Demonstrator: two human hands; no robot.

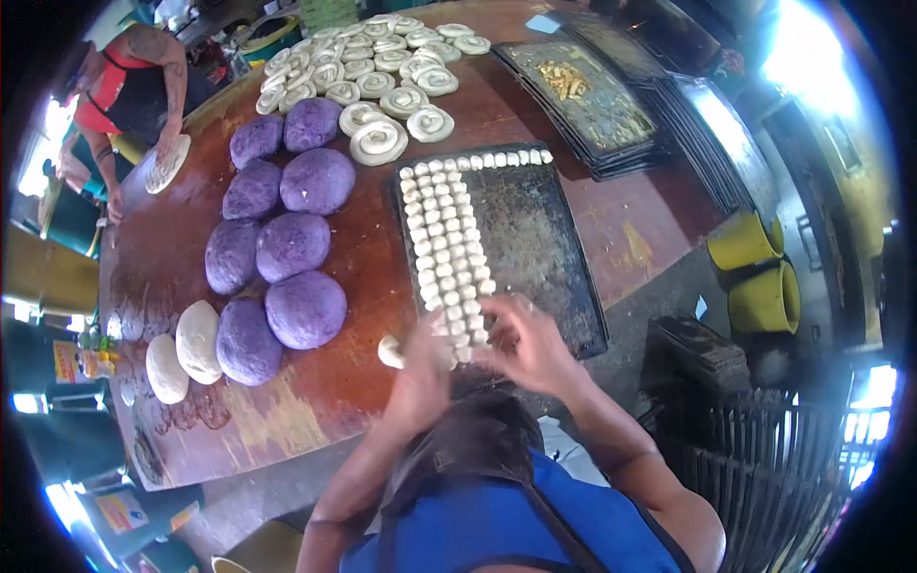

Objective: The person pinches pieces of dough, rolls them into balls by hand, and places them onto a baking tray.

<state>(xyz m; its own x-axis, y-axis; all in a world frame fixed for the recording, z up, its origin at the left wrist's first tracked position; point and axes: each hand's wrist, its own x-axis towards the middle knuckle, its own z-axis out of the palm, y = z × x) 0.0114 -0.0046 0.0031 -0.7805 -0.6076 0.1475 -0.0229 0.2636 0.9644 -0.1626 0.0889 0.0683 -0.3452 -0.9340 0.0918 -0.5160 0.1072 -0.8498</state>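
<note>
A dark baking tray lies in front of me on the reddish-brown table. Small white dough balls fill several close columns along its left side, and one row runs across its far edge. My right hand is over the near end of these columns, its thumb and fingers curved and apart, fingertips beside the balls. My left hand is smeared by motion at the tray's near left corner, so its fingers cannot be made out. A rounded piece of white dough pokes out to the left of it.
Large purple dough mounds and two white ones stand left. Coiled dough rolls cover the far end. Stacked trays lie far right, yellow buckets beyond. Far left, a co-worker handles flat dough.
</note>
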